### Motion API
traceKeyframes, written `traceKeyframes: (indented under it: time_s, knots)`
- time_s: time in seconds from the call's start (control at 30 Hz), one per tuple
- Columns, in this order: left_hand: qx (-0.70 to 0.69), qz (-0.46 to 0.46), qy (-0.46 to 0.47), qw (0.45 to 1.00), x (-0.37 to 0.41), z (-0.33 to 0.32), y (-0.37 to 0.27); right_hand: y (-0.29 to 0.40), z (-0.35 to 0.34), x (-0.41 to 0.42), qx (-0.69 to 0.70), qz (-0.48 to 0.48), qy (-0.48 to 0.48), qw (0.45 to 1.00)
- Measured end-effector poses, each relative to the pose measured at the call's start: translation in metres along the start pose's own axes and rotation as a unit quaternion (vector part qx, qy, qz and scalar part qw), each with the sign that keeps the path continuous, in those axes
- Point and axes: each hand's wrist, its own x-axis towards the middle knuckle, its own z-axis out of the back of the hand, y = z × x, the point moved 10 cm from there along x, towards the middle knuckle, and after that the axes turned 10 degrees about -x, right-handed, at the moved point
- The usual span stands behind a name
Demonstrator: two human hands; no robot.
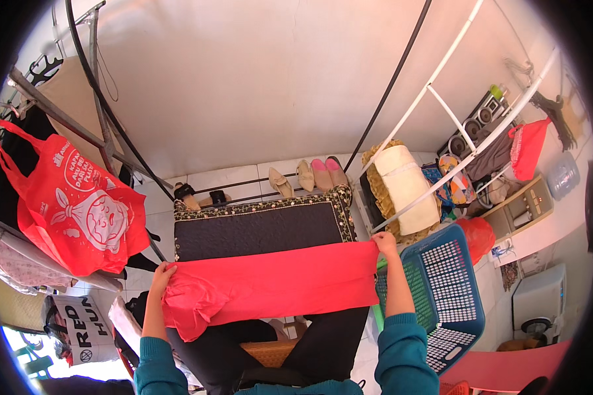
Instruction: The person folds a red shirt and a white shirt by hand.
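A long red cloth [286,281] is stretched crosswise over the person's lap and the near edge of a low surface. This surface wears a black cover with a flowered border [257,232]. At the cloth's left end, where the fabric is bunched and gathered, my left hand [162,279] pinches its upper corner. My right hand [385,243] grips the upper right corner between thumb and fingers. The cloth's right part lies fairly flat, with its lower edge over black trousers.
Right of my right arm stands a blue plastic basket [449,291]. A red bag [79,207] hangs at left by a metal rack [96,74]. Shoes [304,177] sit on a rack beyond the covered surface. A folded cream cloth [407,190] lies beside white bars [454,118].
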Motion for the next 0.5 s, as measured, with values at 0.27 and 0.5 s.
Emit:
traceKeyframes:
  time_s: [0.27, 0.5]
  knots:
    - [0.135, -0.076, -0.109, 0.982, 0.018, 0.026, -0.011, -0.061, -0.029, -0.002, 0.262, -0.184, -0.073, 0.945]
    - [0.414, -0.303, -0.221, 0.830, -0.068, -0.063, -0.084, -0.046, -0.013, -0.053, -0.017, -0.208, -0.124, 0.970]
